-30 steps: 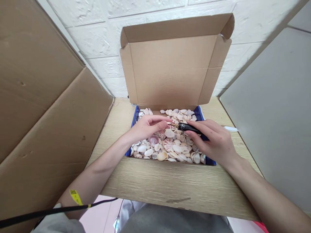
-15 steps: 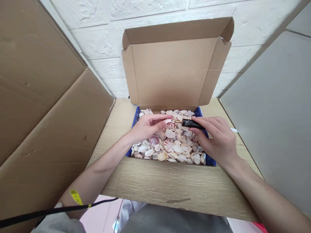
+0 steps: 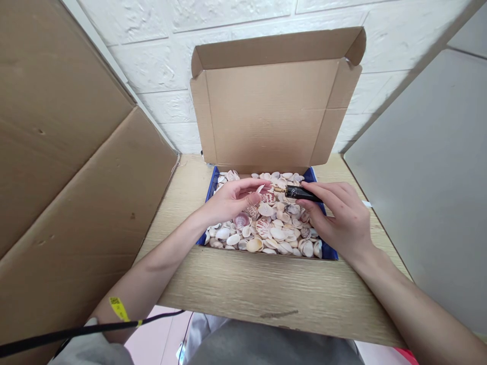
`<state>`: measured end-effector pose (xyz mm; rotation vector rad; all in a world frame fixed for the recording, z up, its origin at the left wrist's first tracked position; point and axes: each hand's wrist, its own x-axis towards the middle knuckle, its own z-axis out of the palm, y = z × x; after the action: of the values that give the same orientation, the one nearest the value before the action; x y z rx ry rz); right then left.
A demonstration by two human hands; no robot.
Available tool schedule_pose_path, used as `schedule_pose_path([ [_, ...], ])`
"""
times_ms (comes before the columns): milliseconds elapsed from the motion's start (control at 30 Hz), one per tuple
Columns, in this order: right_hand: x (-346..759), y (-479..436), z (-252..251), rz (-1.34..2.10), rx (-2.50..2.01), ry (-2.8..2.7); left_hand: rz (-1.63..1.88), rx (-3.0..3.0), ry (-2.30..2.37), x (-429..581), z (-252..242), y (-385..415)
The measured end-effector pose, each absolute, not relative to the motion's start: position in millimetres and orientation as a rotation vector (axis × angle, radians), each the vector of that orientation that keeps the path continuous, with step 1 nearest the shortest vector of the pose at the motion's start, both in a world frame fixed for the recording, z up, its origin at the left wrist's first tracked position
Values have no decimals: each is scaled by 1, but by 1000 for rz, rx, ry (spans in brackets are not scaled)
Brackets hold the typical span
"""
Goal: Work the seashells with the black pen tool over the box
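Observation:
An open cardboard box (image 3: 211, 203) with blue side walls holds a heap of small pale and pink seashells (image 3: 272, 228). Over the heap, my left hand (image 3: 232, 198) pinches a small white shell (image 3: 260, 188) between thumb and fingers. My right hand (image 3: 338, 218) grips a black pen-like tool (image 3: 300, 193) whose thin gold tip points left, close to that shell. Both hands hover above the back half of the box.
The box lid (image 3: 272, 109) stands upright against a white brick wall. The box rests on a light wooden table (image 3: 266, 289). A large cardboard panel (image 3: 68, 167) walls the left side, a grey panel (image 3: 429, 177) the right. A black cable (image 3: 83, 332) crosses the lower left.
My right hand with the black tool has lifted and drawn back a little to the right. My left hand has risen slightly with the shell.

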<state>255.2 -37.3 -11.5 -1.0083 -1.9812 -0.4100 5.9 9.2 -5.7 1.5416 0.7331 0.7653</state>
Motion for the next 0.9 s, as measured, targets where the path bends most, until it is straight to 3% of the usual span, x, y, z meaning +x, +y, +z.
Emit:
schedule_pose_path([
  [900,257,-36,-16,-326,-1052,-2011,824,1501,752,5,-3,9],
])
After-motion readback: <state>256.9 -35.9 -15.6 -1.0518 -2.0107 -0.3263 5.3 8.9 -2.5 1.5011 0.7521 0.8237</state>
